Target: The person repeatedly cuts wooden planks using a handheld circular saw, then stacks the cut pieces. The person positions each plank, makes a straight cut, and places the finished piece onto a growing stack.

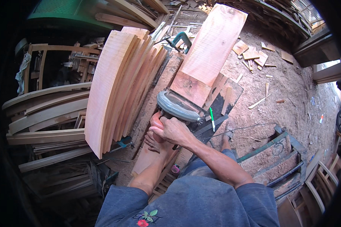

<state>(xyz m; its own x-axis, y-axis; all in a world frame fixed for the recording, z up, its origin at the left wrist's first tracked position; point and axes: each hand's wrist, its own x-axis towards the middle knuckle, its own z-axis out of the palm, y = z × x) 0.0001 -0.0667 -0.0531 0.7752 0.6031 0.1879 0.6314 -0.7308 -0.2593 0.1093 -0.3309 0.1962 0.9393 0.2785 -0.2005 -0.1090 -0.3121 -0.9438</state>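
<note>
In the middle, my right hand (174, 130) is wrapped round the orange handle (155, 120) of a power tool. It looks like a circular saw, with a curved grey guard (178, 107) at its far side. The tool sits at the near end of a wide pale plank (212, 45) that stretches away from me. Just nearer than the handle, my left hand (155, 143) lies with fingers spread on a wooden board (142, 162), partly in shadow and partly covered by my right hand. The tool's blade is hidden.
Curved cut boards (110, 90) stand stacked left of the bench, beside a green clamp (183, 39). A green-and-white marker (211, 119) lies right of the tool. Offcuts (254, 55) and sawdust cover the floor. A metal frame (269, 151) stands at right, near a thin cable (250, 125).
</note>
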